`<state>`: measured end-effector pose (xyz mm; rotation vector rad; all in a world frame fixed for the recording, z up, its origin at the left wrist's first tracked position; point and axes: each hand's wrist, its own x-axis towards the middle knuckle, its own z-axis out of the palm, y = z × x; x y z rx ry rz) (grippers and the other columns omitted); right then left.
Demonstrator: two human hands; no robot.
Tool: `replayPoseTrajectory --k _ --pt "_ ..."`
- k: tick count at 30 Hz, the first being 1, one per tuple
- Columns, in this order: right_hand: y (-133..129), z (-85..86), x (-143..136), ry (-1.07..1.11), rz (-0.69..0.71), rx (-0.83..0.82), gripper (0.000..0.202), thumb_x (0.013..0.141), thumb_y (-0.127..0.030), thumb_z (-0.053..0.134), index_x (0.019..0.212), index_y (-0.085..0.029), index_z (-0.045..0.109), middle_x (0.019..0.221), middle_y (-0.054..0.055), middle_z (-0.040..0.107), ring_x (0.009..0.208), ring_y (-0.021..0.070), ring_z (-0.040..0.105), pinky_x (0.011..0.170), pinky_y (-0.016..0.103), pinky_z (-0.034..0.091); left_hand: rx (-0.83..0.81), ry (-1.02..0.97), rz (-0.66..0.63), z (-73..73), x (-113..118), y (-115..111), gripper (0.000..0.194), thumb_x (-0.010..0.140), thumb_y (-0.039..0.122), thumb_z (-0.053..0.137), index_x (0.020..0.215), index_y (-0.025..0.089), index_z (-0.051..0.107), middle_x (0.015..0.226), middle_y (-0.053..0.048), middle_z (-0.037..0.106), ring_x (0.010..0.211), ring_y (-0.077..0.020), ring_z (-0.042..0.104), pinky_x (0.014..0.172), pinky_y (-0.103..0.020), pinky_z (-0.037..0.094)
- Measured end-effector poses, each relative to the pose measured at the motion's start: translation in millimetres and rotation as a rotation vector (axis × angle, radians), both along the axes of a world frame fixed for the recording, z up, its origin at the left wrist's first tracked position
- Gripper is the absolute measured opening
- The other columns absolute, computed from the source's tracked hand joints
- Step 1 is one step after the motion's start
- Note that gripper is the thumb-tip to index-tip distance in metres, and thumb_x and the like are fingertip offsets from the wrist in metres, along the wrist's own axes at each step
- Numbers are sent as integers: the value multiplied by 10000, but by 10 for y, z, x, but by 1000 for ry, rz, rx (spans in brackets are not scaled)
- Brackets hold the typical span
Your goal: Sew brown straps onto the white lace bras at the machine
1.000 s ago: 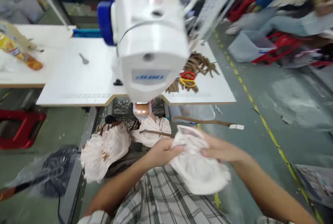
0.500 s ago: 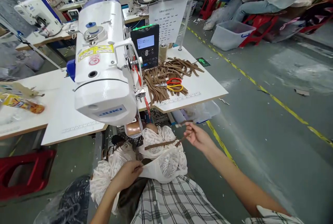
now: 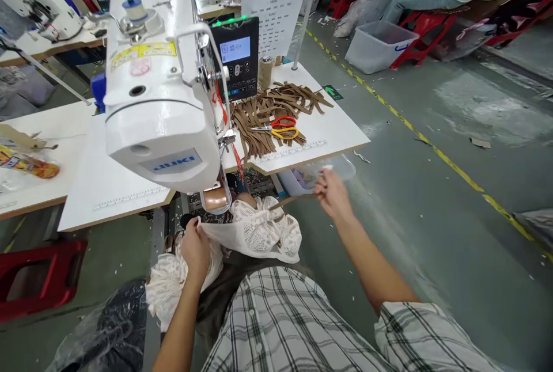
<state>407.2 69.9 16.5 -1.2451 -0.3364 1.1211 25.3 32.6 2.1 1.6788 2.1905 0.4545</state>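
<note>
A white lace bra (image 3: pixel 263 235) lies across my lap, just in front of the sewing machine (image 3: pixel 159 130). My left hand (image 3: pixel 195 250) is closed on the end of the bra's side band and draws it out toward the left. Off to the right, my right hand (image 3: pixel 332 192) is closed on a brown strap (image 3: pixel 287 201), which runs taut from the bra's cup. The strap's far end is hidden in my fingers. More white lace pieces (image 3: pixel 166 283) hang in a heap beside my left forearm.
Brown strips (image 3: pixel 254 141) are piled on the white table (image 3: pixel 341 130), with red-and-yellow-handled scissors (image 3: pixel 283 129) on top. A control panel (image 3: pixel 237 58) stands behind. A clear bin (image 3: pixel 298 182) sits below the table edge. A red stool (image 3: pixel 43 280) is at left; another person sits at upper right.
My left hand has moved up and left, stretching the bra's band. My right hand has lifted slightly, pulling the brown strap straight. The view has shifted a little.
</note>
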Motion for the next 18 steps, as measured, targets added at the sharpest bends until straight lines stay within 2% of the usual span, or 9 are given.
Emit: replayPoseTrajectory --k 3,5,7,9,11,13,15,18 --pt "-200 35 -544 -77 278 -5 355 776 -512 748 890 -202 620 505 -103 392 416 58 349 401 171 345 -10 -3 -148 158 151 5 366 959 265 380 1228 160 606 1036 -166 723 1012 -319 673 868 -430 482" --pt "-348 153 -827 -275 557 58 287 842 -469 696 899 -190 657 608 -45 565 512 83 497 521 207 428 -15 -68 -288 318 225 -19 317 948 236 421 1158 208 656 1109 -106 729 1053 -261 669 909 -370 486" --pt "-452 321 -1014 -529 850 156 261 942 -421 571 888 -189 677 740 -3 669 610 98 580 633 228 448 60 -209 -481 513 290 -60 292 960 225 425 1101 214 681 1101 -73 735 1018 -204 677 875 -306 502" --pt "-503 484 -1127 -695 1041 225 305 992 -378 485 859 -193 688 785 4 700 637 97 591 659 227 419 153 -333 -616 719 351 -101 281 977 239 428 1076 199 688 1009 -64 744 864 -164 686 748 -264 512" --pt "-523 595 -1199 -770 1144 254 318 999 -343 469 819 -196 687 776 -1 705 645 99 585 649 221 384 171 -365 -697 889 398 -127 255 970 291 494 1105 187 684 937 -58 743 723 -138 661 622 -239 485" --pt "-533 645 -1245 -813 1203 270 303 992 -306 474 799 -198 681 774 -6 708 677 107 593 648 219 363 145 -335 -767 983 421 -136 279 941 358 577 1133 183 680 908 -57 743 700 -137 657 595 -234 476" --pt "-544 646 -1272 -841 1236 259 293 983 -276 480 787 -201 684 764 -9 707 692 113 598 644 220 349 137 -288 -817 994 425 -139 263 939 382 591 1087 190 694 857 -48 740 723 -143 669 628 -237 486" --pt "-565 608 -1293 -849 1211 224 245 958 -296 544 793 -207 703 711 -15 679 660 110 573 619 224 333 155 -206 -829 915 422 -160 231 980 320 512 917 192 693 755 -23 710 682 -133 654 618 -234 467"
